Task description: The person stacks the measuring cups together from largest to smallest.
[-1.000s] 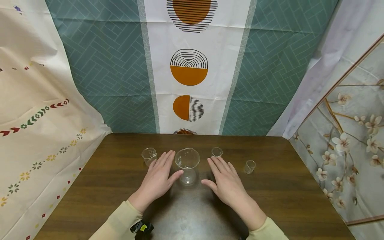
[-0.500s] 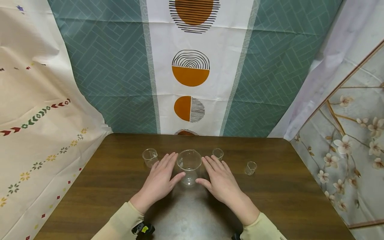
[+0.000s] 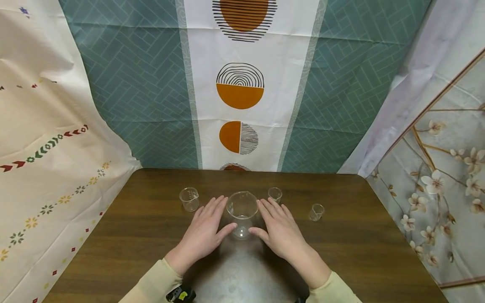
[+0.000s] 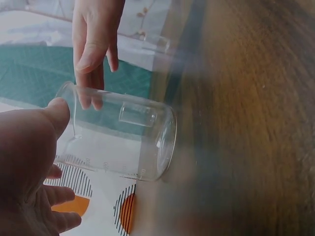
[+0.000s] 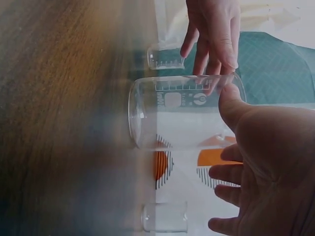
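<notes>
A large clear glass beaker (image 3: 242, 207) stands upright on the table between my two hands. My left hand (image 3: 202, 230) lies along its left side and my right hand (image 3: 282, 231) along its right, both with fairly straight fingers. In the left wrist view, the left thumb meets the beaker (image 4: 113, 135) near its rim. The right wrist view has the right thumb against the rim end of the same beaker (image 5: 182, 115), whose wall carries white printed markings.
A smaller beaker (image 3: 189, 201) stands just left of my left fingertips. Another small beaker (image 3: 275, 194) is partly hidden behind my right fingers. Farther right stands a tiny beaker (image 3: 316, 212). The brown wooden table (image 3: 360, 248) meets hanging fabric at its back edge.
My right hand has come in to the large beaker from the right. Over the last half second the beaker has shifted slightly right and nearer, with both hands beside it.
</notes>
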Tool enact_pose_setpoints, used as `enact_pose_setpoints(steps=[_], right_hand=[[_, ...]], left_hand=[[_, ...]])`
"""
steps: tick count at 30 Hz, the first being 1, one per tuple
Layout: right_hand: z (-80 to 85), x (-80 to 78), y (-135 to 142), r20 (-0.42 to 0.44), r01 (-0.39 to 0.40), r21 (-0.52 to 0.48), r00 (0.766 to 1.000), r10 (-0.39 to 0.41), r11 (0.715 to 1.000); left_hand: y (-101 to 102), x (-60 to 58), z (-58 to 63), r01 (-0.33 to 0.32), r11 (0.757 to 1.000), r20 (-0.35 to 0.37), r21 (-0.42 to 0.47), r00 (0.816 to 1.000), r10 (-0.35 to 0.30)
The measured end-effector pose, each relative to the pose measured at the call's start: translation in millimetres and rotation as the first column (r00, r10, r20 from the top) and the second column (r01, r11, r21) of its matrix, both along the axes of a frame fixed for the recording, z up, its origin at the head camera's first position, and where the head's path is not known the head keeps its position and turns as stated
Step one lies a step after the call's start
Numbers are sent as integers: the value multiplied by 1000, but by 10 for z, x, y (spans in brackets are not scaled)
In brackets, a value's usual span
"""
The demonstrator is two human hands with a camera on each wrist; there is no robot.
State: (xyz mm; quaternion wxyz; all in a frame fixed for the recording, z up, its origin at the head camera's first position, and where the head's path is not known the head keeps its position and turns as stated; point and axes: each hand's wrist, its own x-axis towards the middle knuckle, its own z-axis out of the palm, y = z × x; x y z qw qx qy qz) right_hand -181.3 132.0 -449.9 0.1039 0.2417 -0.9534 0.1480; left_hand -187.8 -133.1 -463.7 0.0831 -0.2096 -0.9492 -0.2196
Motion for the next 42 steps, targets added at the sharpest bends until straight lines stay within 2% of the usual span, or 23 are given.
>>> enact_pose_setpoints(steps=[22,28,42], right_hand=[[32,227,143,-13,-4,15,1000,4,1000],[48,274,179,-3,1,23,1000,0,1000],[63,330,256,-52,-10,31,999,11,999]], left_hand=[[99,284,-12,52,999,-53,1,997,-52],[112,337,-7,75,997,-55,0,996,-75],[93,412,6,107,994,-40,6,993,-107]])
